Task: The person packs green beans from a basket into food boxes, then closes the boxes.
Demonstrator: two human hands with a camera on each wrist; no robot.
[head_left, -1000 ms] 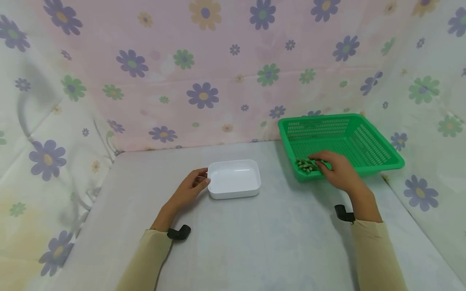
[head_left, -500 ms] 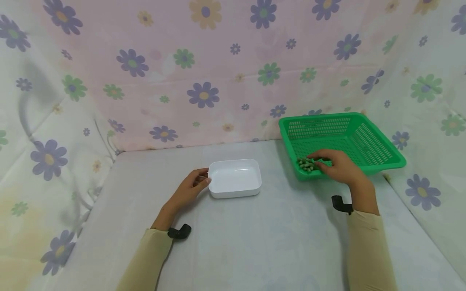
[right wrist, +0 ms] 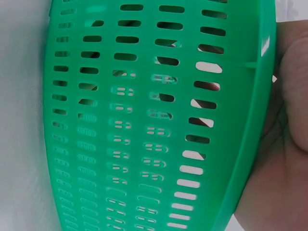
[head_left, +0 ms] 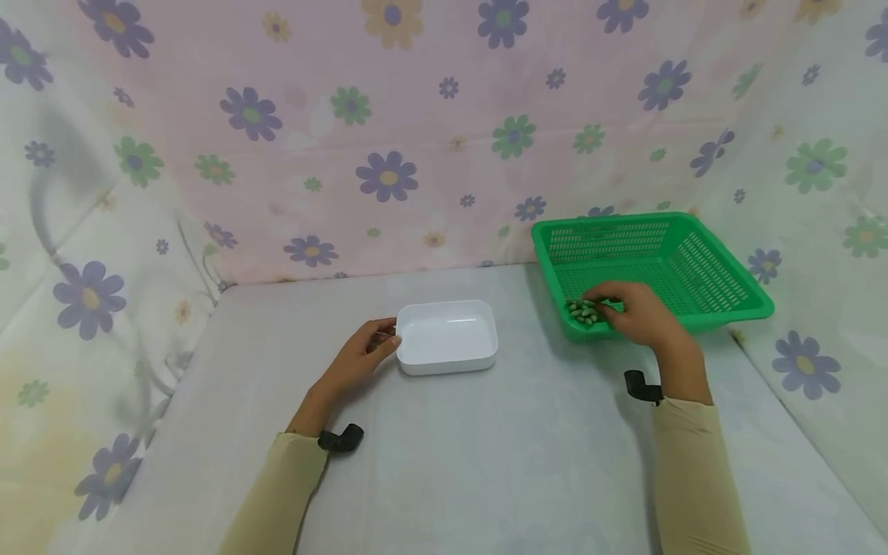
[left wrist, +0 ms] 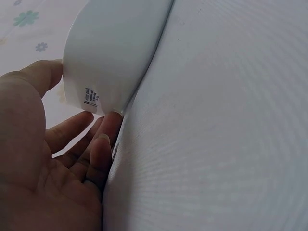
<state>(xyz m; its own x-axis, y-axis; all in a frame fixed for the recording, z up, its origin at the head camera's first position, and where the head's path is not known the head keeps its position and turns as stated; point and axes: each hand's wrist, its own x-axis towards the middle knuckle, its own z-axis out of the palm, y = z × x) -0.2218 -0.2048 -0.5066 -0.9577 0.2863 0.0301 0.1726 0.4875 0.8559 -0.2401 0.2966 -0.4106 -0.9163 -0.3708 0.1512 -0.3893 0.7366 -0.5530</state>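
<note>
A white rectangular dish [head_left: 447,339] sits on the table. My left hand [head_left: 354,358] holds its left end, thumb at the rim and fingers against the end wall. In the left wrist view the thumb and fingertips touch the white dish [left wrist: 113,53] beside small printed text. My right hand [head_left: 641,312] reaches over the near wall of a green basket [head_left: 728,270]. Its thumb and index finger pinch at small green pods [head_left: 579,311] heaped in the near left corner; its other fingers are hidden. The slotted wall of the green basket [right wrist: 144,106] covers the fingertips in the right wrist view.
A pale cloth covers the table [head_left: 486,455]. Flower-printed curtains [head_left: 305,154] stand behind it and along both sides. The basket is at the back right, to the right of the dish and apart from it.
My right forearm has shifted a little to the left, and the right fingers have moved slightly among the pods. The left hand and the dish stay in place.
</note>
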